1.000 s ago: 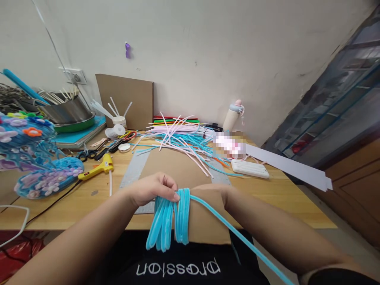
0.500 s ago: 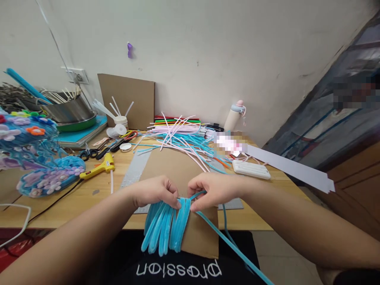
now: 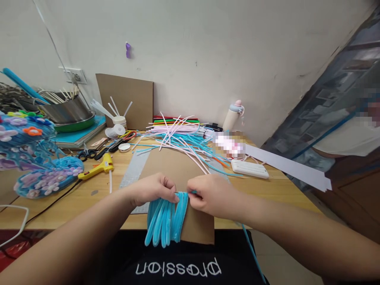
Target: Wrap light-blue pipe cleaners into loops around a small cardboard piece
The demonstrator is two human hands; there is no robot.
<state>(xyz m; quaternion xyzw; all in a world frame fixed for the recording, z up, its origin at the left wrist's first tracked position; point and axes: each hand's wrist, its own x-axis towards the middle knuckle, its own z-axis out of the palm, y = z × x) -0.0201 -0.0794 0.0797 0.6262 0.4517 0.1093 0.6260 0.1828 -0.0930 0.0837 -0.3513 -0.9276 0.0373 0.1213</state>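
Blue pipe cleaners are wound in long loops around a brown cardboard piece, which hangs over the table's front edge near my lap. At its upper edge, my left hand is closed, thumb and index finger pinching the top of the loops. Just right of it, my right hand is closed around a blue pipe cleaner beside the last loop. Most of that strand is hidden by the hand and forearm; a blue length hangs down below the forearm.
A yellow glue gun and scissors lie left, near a flower-covered blue piece. Behind my hands are piled pipe cleaners, a white power strip and a bottle. A person in white is partly visible at right.
My right hand has drawn in to the loops' top edge, and the loose strand that crossed the cardboard's right side is now mostly out of sight. A person has appeared at right.
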